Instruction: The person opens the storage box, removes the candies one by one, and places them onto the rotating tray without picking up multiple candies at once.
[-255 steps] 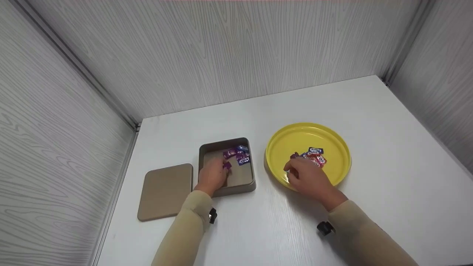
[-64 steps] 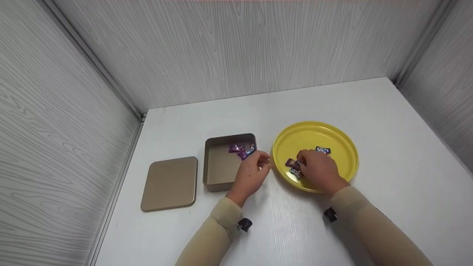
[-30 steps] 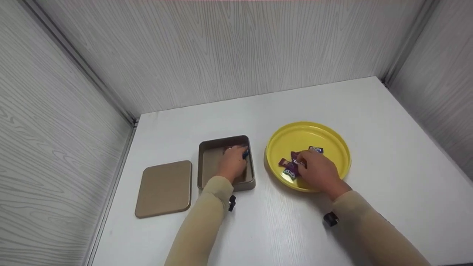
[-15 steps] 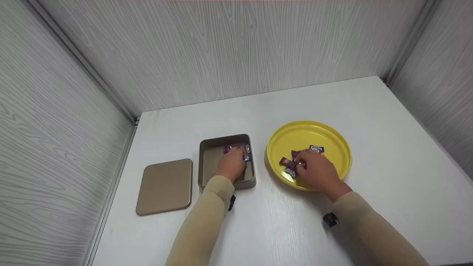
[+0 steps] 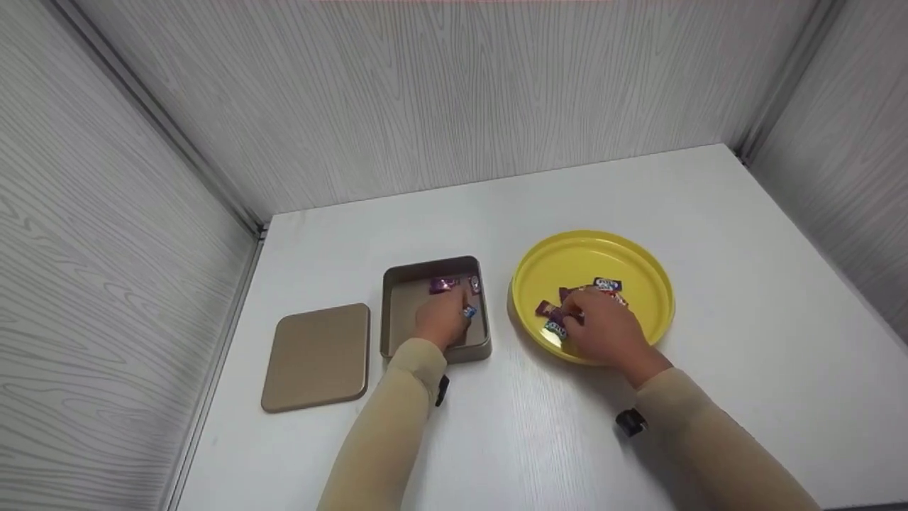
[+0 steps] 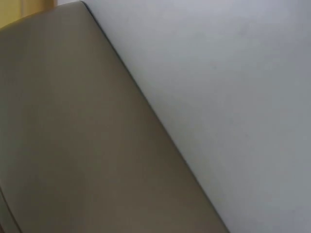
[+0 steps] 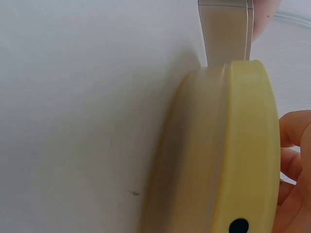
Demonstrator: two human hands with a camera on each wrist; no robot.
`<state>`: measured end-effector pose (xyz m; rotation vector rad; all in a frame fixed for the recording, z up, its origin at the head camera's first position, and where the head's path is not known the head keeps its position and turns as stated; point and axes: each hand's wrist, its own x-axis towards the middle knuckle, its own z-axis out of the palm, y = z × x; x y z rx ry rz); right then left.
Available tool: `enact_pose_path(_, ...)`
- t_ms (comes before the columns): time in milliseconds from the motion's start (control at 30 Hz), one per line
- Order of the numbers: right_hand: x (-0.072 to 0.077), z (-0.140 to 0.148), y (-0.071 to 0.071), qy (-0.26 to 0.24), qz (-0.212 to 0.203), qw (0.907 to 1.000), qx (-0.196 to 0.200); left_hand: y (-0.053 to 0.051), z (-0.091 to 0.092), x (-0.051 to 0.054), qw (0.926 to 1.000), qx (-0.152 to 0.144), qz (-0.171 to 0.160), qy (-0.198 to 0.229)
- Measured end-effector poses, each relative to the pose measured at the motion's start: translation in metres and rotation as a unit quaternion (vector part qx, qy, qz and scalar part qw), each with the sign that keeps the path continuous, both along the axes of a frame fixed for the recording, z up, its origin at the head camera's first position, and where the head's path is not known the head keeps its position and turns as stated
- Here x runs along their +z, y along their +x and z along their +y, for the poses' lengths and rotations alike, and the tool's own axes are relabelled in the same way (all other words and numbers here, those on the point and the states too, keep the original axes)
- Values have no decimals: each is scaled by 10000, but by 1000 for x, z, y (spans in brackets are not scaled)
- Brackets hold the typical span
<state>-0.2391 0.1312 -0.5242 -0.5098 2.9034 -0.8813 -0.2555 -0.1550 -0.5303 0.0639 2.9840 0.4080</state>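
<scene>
Inside the open brown box point(image 5: 486, 333), my left hand point(image 5: 441, 319) reaches down with bent fingers. A blue wrapped candy point(image 5: 469, 311) pokes out beside the index finger, seemingly pinched. Behind the hand lie a purple wrapped candy point(image 5: 443, 284) and another small candy point(image 5: 474, 284). My right hand point(image 5: 606, 328) is over the yellow round plate point(image 5: 567, 259), fingers curled down among several wrapped candies. Its fingertips are hidden, so a hold cannot be made out. Beside it show a green-and-purple candy point(image 5: 555, 328) and a blue one point(image 5: 607, 284). The right wrist view has the curled fingers point(image 7: 291, 128) above the plate's rim.
The flat square brown lid point(image 5: 317, 357) lies on the white table point(image 5: 482, 440) just left of the box. A small gap separates box and plate. Pale wood-grain panels point(image 5: 454, 92) stand at the back and both sides.
Two seconds ago my left hand was between box and plate; it has since moved left into the box. The blue candy there has shifted nearer me. My right hand has stayed over the plate's candies.
</scene>
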Motion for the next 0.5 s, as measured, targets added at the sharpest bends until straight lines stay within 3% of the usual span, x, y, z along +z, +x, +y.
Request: enact_pose_path(500, 0, -16, 13, -417, 226, 9987, 175, 7, -10, 0, 9984, 37, -144, 538)
